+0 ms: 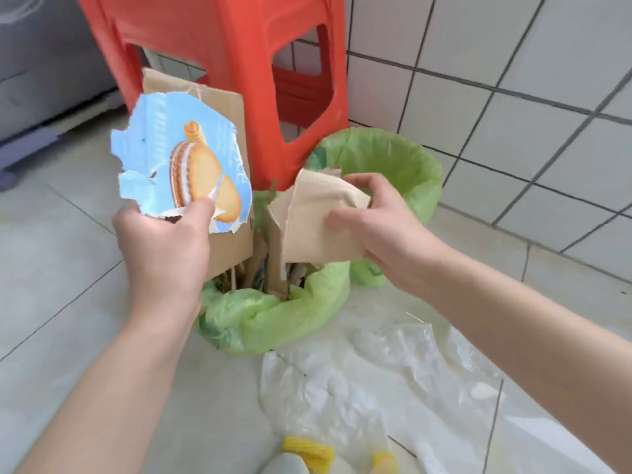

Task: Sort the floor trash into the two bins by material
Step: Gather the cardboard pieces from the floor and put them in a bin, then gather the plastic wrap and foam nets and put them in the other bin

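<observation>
My left hand (164,244) grips a torn piece of blue biscuit-box cardboard (181,159), held up over the near bin. In my right hand (372,220) is a torn brown cardboard piece (318,217), pinched just above the same bin. The near bin (273,319) has a green liner and is stuffed with upright brown cardboard scraps (225,107). Behind it to the right stands a far bin (403,159), also green-lined; its inside looks bare. Clear plastic bags (376,381) lie on the floor in front.
A red plastic stool (239,63) stands right behind the bins. White tiled wall (513,80) runs along the right. A grey appliance (44,63) sits at the far left. Yellow-and-white items (307,453) lie at the bottom edge on the plastic.
</observation>
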The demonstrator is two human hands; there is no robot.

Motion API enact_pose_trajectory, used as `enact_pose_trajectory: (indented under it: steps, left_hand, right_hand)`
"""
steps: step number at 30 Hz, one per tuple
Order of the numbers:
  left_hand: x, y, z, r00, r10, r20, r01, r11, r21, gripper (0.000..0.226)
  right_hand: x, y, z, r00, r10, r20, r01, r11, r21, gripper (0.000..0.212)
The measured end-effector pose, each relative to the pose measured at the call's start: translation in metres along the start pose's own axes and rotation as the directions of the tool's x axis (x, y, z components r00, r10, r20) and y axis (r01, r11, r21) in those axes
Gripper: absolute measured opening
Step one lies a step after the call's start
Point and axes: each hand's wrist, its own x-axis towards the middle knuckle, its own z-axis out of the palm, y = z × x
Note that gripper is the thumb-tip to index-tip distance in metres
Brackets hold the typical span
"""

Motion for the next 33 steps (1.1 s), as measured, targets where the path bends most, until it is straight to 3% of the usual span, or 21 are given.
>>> enact_pose_trajectory:
  steps: [4, 7, 10, 13, 17, 20, 22, 26, 30, 33]
  left_hand:
    - [0.011, -0.014, -0.001, 0.995, 0.045, -0.084, -0.039, 0.997, 0.071, 0.024]
    - [0.018, -0.030, 0.008, 0.992, 0.095, -0.082, -0.086, 0.990, 0.113, 0.031]
    - [0.027, -0.055, 0.019, 0.983, 0.167, 0.081, -0.183, 0.945, 0.271, 0.027]
    - [0.024, -0.070, 0.023, 0.942, 0.063, 0.330, -0.218, 0.862, 0.458, 0.017]
    - [0.006, -0.072, 0.019, 0.919, 0.076, 0.388, -0.292, 0.791, 0.538, 0.036]
    - [0.004, -0.072, 0.015, 0.912, 0.151, 0.380, -0.339, 0.800, 0.495, 0.045]
    - [0.005, -0.073, 0.016, 0.891, 0.192, 0.412, -0.407, 0.739, 0.537, 0.047]
    - [0.004, -0.079, 0.018, 0.826, 0.050, 0.562, -0.478, 0.592, 0.649, 0.044]
    - [0.009, -0.075, 0.011, 0.784, -0.182, 0.593, -0.345, 0.667, 0.660, 0.045]
    - [0.007, -0.068, 0.001, 0.804, -0.112, 0.584, -0.365, 0.682, 0.634, 0.036]
  right_hand:
    - [0.015, -0.006, 0.039, 0.997, 0.042, 0.061, -0.041, 0.999, -0.015, 0.048]
    - [0.029, -0.004, 0.060, 0.998, -0.002, 0.057, 0.012, 0.985, -0.170, 0.051]
    - [0.041, 0.002, 0.068, 0.994, -0.100, 0.051, 0.112, 0.880, -0.462, 0.060]
    - [0.045, 0.013, 0.069, 0.983, -0.177, 0.054, 0.170, 0.751, -0.638, 0.067]
    - [0.039, 0.019, 0.063, 0.984, -0.145, 0.101, 0.174, 0.708, -0.684, 0.057]
    - [0.034, 0.021, 0.058, 0.967, -0.222, 0.123, 0.243, 0.675, -0.697, 0.046]
    - [0.033, 0.024, 0.056, 0.951, -0.276, 0.137, 0.288, 0.641, -0.711, 0.041]
    - [0.036, 0.032, 0.054, 0.933, -0.264, 0.244, 0.347, 0.485, -0.803, 0.036]
    - [0.031, 0.034, 0.044, 0.911, -0.249, 0.329, 0.409, 0.448, -0.795, 0.045]
    - [0.018, 0.031, 0.029, 0.896, -0.322, 0.306, 0.431, 0.464, -0.774, 0.055]
